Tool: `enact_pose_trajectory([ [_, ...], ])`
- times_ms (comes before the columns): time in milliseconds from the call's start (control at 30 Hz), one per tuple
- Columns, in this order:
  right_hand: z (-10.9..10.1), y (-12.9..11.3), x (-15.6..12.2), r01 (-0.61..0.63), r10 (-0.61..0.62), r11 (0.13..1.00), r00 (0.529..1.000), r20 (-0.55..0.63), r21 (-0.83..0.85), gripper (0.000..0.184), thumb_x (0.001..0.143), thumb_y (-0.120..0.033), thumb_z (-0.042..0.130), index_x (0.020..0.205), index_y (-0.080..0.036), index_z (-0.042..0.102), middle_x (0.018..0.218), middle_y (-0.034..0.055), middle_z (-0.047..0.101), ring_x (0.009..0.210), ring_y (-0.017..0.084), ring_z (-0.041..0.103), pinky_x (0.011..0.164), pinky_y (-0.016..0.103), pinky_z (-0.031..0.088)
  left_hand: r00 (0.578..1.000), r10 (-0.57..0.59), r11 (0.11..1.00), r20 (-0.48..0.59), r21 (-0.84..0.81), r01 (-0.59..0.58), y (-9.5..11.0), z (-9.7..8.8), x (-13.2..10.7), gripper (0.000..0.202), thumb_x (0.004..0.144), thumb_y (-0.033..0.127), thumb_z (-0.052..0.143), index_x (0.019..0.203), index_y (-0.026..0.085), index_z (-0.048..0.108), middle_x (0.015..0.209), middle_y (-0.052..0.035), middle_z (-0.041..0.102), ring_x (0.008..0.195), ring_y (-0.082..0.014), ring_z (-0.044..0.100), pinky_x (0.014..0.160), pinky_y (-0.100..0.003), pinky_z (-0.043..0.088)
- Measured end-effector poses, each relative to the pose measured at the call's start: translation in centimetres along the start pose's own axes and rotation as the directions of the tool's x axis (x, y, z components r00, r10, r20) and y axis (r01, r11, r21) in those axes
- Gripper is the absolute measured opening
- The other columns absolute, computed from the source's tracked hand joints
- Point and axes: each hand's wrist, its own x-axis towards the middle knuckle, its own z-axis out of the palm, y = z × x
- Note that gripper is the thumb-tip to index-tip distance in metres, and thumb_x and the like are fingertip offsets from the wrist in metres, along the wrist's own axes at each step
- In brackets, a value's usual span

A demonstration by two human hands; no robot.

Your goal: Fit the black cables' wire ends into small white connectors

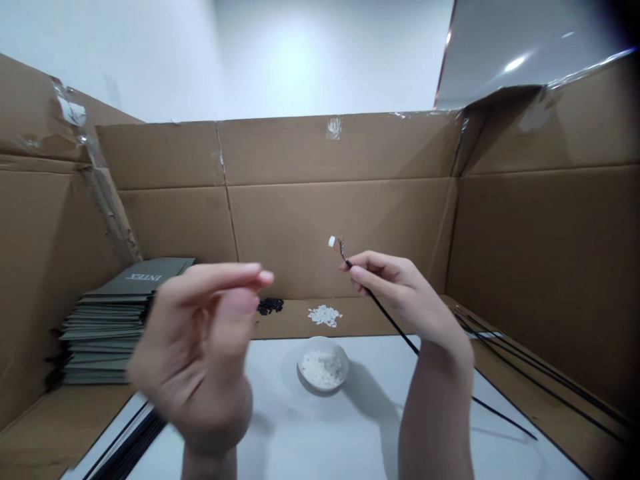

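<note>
My right hand (pixel 395 283) is raised and pinches a thin black cable (pixel 400 330) near its end. Bare wire strands stick up from the tip, with a small white connector (pixel 331 241) at the top. The cable trails down to the right across the white table. My left hand (pixel 205 340) is raised at the left, blurred by motion, thumb and fingers stretched toward each other. Nothing shows between them. A white bowl (pixel 323 368) of small white pieces stands on the table below both hands.
Cardboard walls (pixel 340 200) enclose the table on three sides. A stack of grey booklets (pixel 117 320) lies at the left. A heap of black parts (pixel 271 306) and a heap of white parts (pixel 325 315) lie at the back. More black cables (pixel 530 377) lie along the right.
</note>
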Motion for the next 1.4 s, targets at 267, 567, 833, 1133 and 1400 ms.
enact_pose_trajectory([
  [267,0.7,-5.4,-5.0,-0.030,0.010,0.995,0.980,0.199,0.093,0.021,0.100,-0.038,0.056,0.089,-0.023,0.066,0.074,-0.0019,0.057,0.069,0.012,0.051,0.061,0.023,0.041,0.880,-0.065,0.998,0.471,0.014,0.066,-1.7,0.3,0.2,0.018,0.093,0.016,0.067,0.105,0.028,0.074,0.100,0.0007,0.072,0.088,-0.0131,0.067,0.073,-0.023,0.055],
  [567,3.7,-5.2,-4.6,0.020,-0.049,0.973,0.991,0.124,0.228,0.014,0.092,-0.037,0.070,0.092,-0.023,0.066,0.078,-0.0023,0.061,0.070,0.012,0.055,0.058,0.021,0.044,0.617,-0.538,0.758,0.574,0.008,0.653,-0.5,-0.9,0.5,0.011,0.085,0.032,0.077,0.087,0.022,0.073,0.081,0.0002,0.073,0.075,-0.0161,0.070,0.068,-0.024,0.059],
  [833,5.9,-5.3,-6.9,0.145,-0.158,0.966,0.986,0.045,0.212,0.014,0.102,-0.025,0.053,0.092,-0.023,0.062,0.081,-0.0026,0.064,0.071,0.010,0.058,0.066,0.022,0.047,0.400,-0.570,0.518,0.718,-0.064,0.853,-1.2,-2.7,-0.5,0.008,0.085,0.023,0.076,0.093,0.020,0.073,0.076,0.0017,0.069,0.069,-0.0093,0.062,0.063,-0.017,0.052],
  [1133,6.2,-3.6,-7.8,0.170,-0.160,0.924,0.985,-0.057,0.343,0.008,0.098,-0.018,0.055,0.094,-0.025,0.057,0.089,-0.0007,0.062,0.080,0.014,0.059,0.072,0.025,0.050,0.213,-0.627,0.309,0.749,-0.013,0.951,-1.0,-3.5,-2.5,0.008,0.081,0.024,0.077,0.079,0.018,0.073,0.074,0.0015,0.065,0.065,-0.0088,0.057,0.063,-0.017,0.051],
  [1400,5.9,-2.4,-7.9,0.350,-0.334,0.933,0.929,0.162,-0.086,0.023,0.089,-0.005,0.046,0.083,-0.021,0.060,0.079,0.0003,0.058,0.068,0.014,0.052,0.061,0.029,0.040,0.141,-0.663,0.285,0.735,0.074,0.956,-2.8,-3.7,-4.2,0.005,0.082,0.023,0.075,0.082,0.018,0.073,0.078,0.0011,0.066,0.073,-0.0108,0.061,0.068,-0.019,0.053],
])
